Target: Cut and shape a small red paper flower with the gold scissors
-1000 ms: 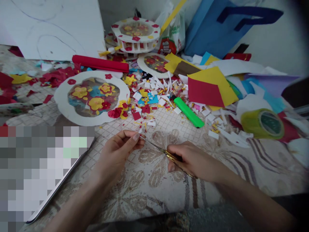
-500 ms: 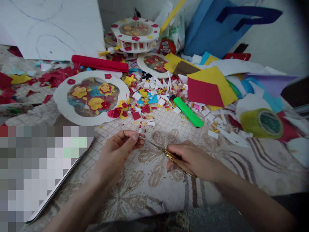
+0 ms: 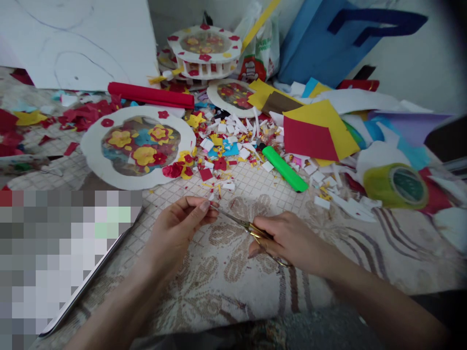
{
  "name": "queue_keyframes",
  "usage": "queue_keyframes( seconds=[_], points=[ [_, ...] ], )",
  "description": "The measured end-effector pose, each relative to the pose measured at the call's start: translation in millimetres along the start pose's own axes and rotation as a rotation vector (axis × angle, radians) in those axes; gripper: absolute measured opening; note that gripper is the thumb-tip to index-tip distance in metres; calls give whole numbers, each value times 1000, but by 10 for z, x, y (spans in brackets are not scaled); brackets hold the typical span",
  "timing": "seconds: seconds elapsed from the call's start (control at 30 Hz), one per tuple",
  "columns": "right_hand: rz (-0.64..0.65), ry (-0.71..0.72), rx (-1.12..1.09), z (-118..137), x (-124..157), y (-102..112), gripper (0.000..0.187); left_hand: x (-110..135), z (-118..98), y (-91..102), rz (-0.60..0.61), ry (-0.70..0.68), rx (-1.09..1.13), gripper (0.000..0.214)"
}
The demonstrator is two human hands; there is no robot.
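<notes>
My right hand (image 3: 288,238) is closed round the gold handles of a pair of scissors (image 3: 251,227), whose thin blades point left. The blade tips reach the fingertips of my left hand (image 3: 189,214), which is closed in a pinch. Something tiny sits in that pinch, mostly hidden by thumb and fingers, so I cannot make out what it is. Just beyond my left hand lie small white, red and yellow paper scraps (image 3: 228,186). A white oval frame (image 3: 91,155) with a clear middle and paper flowers lies behind it.
A green box cutter (image 3: 284,168) lies among scraps. Red and yellow sheets (image 3: 310,138) and a roll of tape (image 3: 396,184) are at the right. A red roll (image 3: 151,96), a round tiered paper piece (image 3: 204,46) and a blue bag (image 3: 317,43) stand behind. A blurred-out screen (image 3: 65,267) lies left.
The fingers of my right hand have shifted slightly on the scissors, and the handles look a little further apart. My left hand stays in almost the same place.
</notes>
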State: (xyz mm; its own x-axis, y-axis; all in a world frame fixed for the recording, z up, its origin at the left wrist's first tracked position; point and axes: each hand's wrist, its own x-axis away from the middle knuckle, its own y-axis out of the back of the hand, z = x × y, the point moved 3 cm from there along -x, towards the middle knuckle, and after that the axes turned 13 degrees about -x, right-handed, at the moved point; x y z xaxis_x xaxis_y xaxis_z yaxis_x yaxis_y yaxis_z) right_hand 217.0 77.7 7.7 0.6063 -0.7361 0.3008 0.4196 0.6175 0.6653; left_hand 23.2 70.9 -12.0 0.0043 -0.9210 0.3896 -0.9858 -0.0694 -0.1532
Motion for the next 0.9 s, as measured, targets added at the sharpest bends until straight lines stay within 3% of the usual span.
queue_keyframes(
  seconds=[0.4, 0.9],
  points=[
    [-40, 12, 134, -1, 0, -18, 45, -5, -1, -2, 1, 3, 12, 13],
    [-2, 35, 29, -13, -2, -6, 39, -10, 26, -2, -19, -15, 8, 14]
  ],
)
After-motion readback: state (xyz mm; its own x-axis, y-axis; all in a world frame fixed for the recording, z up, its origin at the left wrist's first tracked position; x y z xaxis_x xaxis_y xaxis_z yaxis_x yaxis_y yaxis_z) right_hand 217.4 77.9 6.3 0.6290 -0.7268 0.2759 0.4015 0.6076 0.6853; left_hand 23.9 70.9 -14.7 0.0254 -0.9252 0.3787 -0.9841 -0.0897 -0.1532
